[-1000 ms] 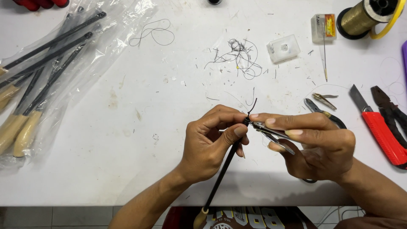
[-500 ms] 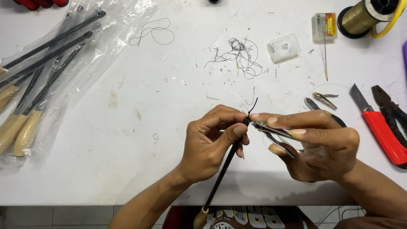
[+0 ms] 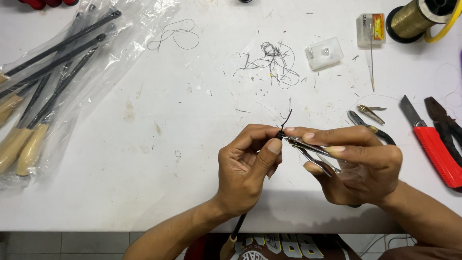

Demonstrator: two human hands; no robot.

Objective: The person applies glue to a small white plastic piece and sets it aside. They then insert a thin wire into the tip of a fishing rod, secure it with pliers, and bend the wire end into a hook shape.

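- Right now the left hand (image 3: 245, 168) pinches the top of a thin black rod (image 3: 239, 224) between thumb and forefinger; the rod runs down past the wrist to a pale wooden handle at the table (image 3: 144, 159) edge.
- A short dark thread (image 3: 287, 117) stands up from the rod tip, just above the fingertips.
- Closed around small metal snips (image 3: 308, 148), the right hand (image 3: 358, 166) has its forefinger laid along the top blade, and the points meet the rod tip.
- To do this well, I judge the pinch should sit close under the tip, so the thin rod cannot flex or roll while the snips work.
- Steadying both wrists on the table edge would likely help; the hands hover with little support as it is.
- Keep the points angled away from the left thumb, which lies touching the work.
- Bite only the stray thread, not the wrapping beneath it, which is too small to make out.
- Elsewhere on the table: a bag (image 3: 72, 62) of similar rods at the left, a tangle of offcuts (image 3: 272, 60) near the top middle, a gold spool (image 3: 416, 19) at the top right, a red knife (image 3: 433, 144) and pliers (image 3: 445, 120) at the right, all well apart from the hands.
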